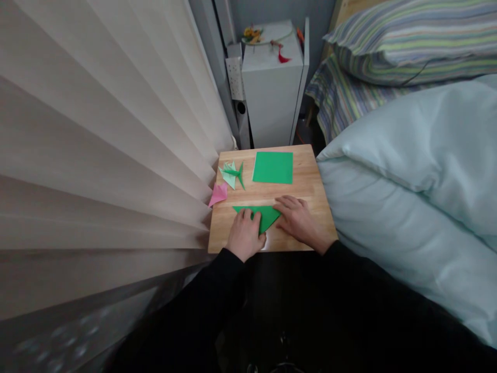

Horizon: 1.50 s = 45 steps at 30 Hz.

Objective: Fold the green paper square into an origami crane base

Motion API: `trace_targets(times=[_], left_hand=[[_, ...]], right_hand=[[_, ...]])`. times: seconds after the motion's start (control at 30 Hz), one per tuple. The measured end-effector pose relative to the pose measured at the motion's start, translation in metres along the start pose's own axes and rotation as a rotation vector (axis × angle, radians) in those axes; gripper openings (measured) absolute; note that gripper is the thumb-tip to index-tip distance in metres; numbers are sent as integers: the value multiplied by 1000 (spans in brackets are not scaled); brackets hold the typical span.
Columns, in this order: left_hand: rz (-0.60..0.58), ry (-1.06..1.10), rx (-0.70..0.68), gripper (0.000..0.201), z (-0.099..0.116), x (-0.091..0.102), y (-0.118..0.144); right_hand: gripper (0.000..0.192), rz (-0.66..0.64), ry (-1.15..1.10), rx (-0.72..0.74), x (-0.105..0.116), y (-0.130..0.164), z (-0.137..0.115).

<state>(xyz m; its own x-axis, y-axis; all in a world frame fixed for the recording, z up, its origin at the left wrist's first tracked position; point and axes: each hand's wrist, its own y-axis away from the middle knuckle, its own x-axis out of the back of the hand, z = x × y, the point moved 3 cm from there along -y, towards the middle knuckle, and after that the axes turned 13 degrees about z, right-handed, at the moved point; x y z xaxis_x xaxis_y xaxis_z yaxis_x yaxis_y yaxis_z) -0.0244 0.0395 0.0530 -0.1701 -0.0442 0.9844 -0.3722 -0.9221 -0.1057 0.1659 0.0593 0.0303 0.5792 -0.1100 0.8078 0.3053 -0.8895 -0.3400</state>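
Note:
A sheet of green origami paper [267, 217], folded into a triangle, lies on the small wooden table [306, 192] with its long straight edge away from me. My left hand [246, 234] rests on the left part of the triangle, fingers stretched over it. My right hand [297, 218] lies at its right corner, fingers spread and fingertips touching the paper. Farther back on the tabletop sits a green square of paper [273, 167], perhaps a stack. Folded paper pieces stand at the back left: a light and dark green one [232, 173] and a pink one [218, 194].
A pleated curtain [135, 129] hangs along the table's left side. To the right, a bed with a pale blue quilt [407, 197] and striped pillow [423, 41] borders the table. Behind stands a white cabinet [272, 98] carrying a red tassel [282, 55] and flowers [252, 35].

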Motion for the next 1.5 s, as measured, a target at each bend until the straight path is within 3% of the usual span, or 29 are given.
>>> trace_targets(times=[0.23, 0.43, 0.57, 0.77, 0.97, 1.17, 1.37, 1.5], left_hand=[[-30, -44, 40, 21, 8, 4, 0], [-29, 33, -114, 24, 15, -6, 0], [-54, 18, -38, 27, 4, -6, -6], [-59, 81, 138, 30, -15, -3, -16], [-32, 241, 189, 34, -13, -2, -15], [101, 296, 80, 24, -12, -9, -13], [189, 418, 91, 22, -21, -20, -15], [232, 492, 111, 22, -22, -24, -15]], right_hand=[[22, -107, 5, 111, -14, 2, -13], [16, -66, 97, 143, -23, 5, -24], [12, -35, 135, -43, -20, 4, -18], [11, 6, -26, -402, -14, 5, 0], [9, 53, -173, -540, -17, 7, 5], [12, 160, -204, -493, -20, 6, 9], [15, 91, -206, -384, -20, 3, 8], [10, 162, -164, -388, -19, 3, 10]])
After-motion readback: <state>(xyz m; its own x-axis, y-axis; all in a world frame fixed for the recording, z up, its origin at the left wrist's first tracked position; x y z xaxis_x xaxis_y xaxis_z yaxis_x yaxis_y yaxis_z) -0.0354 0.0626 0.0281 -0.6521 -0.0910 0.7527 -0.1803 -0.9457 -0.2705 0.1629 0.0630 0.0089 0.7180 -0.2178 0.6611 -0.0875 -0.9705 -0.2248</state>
